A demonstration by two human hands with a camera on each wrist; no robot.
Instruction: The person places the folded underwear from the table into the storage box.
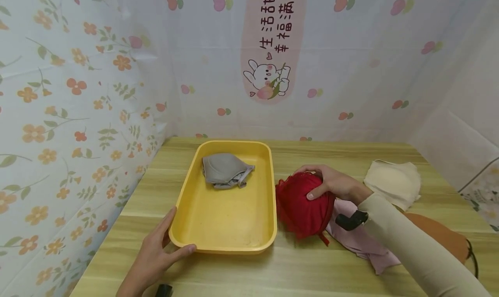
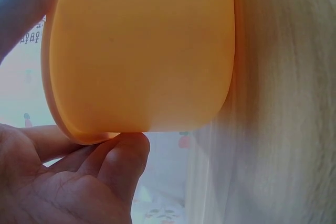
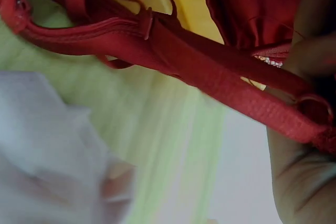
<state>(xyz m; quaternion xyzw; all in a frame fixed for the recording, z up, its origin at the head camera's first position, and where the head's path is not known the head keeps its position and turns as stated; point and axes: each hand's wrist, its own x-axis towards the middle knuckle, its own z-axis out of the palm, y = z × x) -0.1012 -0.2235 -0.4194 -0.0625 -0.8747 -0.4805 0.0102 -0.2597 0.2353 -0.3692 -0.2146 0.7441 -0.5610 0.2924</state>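
Observation:
My right hand (image 1: 329, 182) grips a folded red bra (image 1: 302, 206), thumb on top of the cup, just right of the yellow tray (image 1: 222, 250). Red straps (image 3: 210, 82) with a ring and slider hang across the right wrist view, partly in front of the hand. My left hand (image 1: 157, 247) holds the tray's near left corner, the thumb along the front rim and the fingers at the left side. In the left wrist view those fingers (image 2: 123, 161) touch the orange-looking tray wall (image 2: 142, 51). Inside the tray's far end lies a folded grey bra (image 1: 226, 169).
Right of the red bra, a pink garment (image 1: 360, 236) lies partly under the right forearm. Farther right are a cream bra (image 1: 393, 182) and a brown garment (image 1: 438, 236) with a dark strap. Patterned cloth (image 1: 202, 72) hangs behind the wooden table (image 1: 312, 273).

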